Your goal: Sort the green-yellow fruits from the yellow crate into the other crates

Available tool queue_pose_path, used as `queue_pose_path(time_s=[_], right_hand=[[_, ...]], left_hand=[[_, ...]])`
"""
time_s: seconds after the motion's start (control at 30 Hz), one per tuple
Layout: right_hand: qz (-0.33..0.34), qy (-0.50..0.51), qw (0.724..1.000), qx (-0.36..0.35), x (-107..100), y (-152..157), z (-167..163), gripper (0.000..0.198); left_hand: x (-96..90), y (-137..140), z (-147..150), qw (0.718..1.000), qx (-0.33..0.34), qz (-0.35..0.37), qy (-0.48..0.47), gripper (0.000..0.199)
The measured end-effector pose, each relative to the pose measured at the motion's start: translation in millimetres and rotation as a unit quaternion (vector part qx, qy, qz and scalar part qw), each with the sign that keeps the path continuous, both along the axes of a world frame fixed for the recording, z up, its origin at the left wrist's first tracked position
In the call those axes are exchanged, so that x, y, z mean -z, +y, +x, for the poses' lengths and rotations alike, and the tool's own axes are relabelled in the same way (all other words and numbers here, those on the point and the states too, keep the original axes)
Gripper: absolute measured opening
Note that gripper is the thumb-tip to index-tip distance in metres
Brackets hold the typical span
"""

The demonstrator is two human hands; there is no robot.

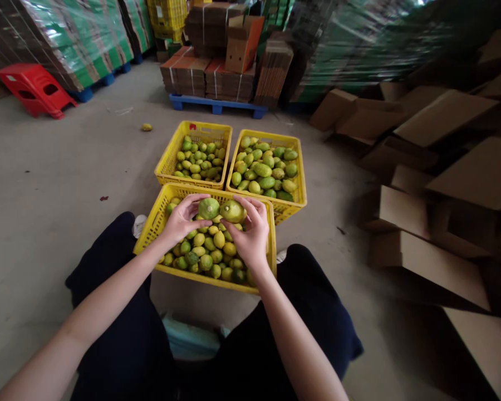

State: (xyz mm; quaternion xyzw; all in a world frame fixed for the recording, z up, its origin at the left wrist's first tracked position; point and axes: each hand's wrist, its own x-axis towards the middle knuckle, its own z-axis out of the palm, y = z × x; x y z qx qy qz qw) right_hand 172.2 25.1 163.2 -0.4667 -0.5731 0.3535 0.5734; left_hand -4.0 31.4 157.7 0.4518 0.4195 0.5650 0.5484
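Dark trousers, one pair: legs parted to either side of the front crate, presumably to bring its contents within easy reach. Then, left to right:

Red plastic stool, one: stood on the concrete floor, well apart from the fruit.

Stray lemon, one: lay on bare floor behind the crates.

Front crate, yellow, slatted plastic: held many loose lemons, green to yellow.

Rear-left crate, matching: partly filled with lemons, set just behind, apparently for short reaching.

Left hand: thumb and fingers gripped a greener lemon above the front crate.

Strapped cardboard bundles: stacked on a blue pallet, likely to keep them off the floor.

Right hand: gripped a yellower lemon, just beside the first; fingertip holds seemingly left both fruits' surfaces in view.

Rear-right crate, yellow: held lemons, near its neighbour, likewise probably for reach.

Cardboard boxes, several: lay heaped at far right; reason for placement unclear.
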Motion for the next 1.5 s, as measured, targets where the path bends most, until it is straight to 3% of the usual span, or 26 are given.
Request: queue_pose_path(time_s=[0.1, 0.2, 0.43, 0.6, 0.7, 0.8, 1.0, 1.27, 1.37, 1.5], right_hand=[[-0.047, 0.077, 0.996, -0.026, -5, -2, 0, 0.046], [-0.116, 0.188, 0.974, -0.055, -10, -5, -1, 0.042], [-0.28, 0.334, 0.891, -0.124, -12, -5, -3, 0.024], [-0.425, 0.384, 0.809, -0.13, -11, 0, 1, 0.022], [-0.449, 0.422, 0.775, -0.139, -12, 0, 5, 0.022], [-0.43, 0.434, 0.779, -0.14, -13, -2, 8, 0.017], [-0.337, 0.413, 0.829, -0.17, -15, -8, 8, 0.031], [-0.252, 0.382, 0.863, -0.214, -12, -19, 11, 0.031], [-0.244, 0.377, 0.866, -0.22, -11, -21, 14, 0.031], [-0.265, 0.41, 0.846, -0.215, -11, -18, 16, 0.034]], left_hand=[[-0.8, -1, -4, 1.0, 0.011, -0.001, -0.01, 0.06], [0.6, -1, -8, 0.995, 0.016, -0.059, -0.079, 0.053], [2.4, -1, -1, 0.941, 0.097, -0.241, -0.217, 0.03], [-3.6, -3, 8, 0.897, 0.093, -0.336, -0.271, 0.037], [-4.9, -4, 8, 0.887, 0.095, -0.352, -0.284, 0.039], [-5.1, -4, 5, 0.886, 0.114, -0.339, -0.295, 0.042], [-8.1, -10, 5, 0.897, 0.097, -0.294, -0.317, 0.035], [-16.3, -17, 9, 0.939, 0.131, -0.199, -0.25, 0.026], [-17.2, -16, 10, 0.939, 0.115, -0.204, -0.253, 0.028], [-17.7, -13, 12, 0.918, 0.058, -0.266, -0.287, 0.031]])
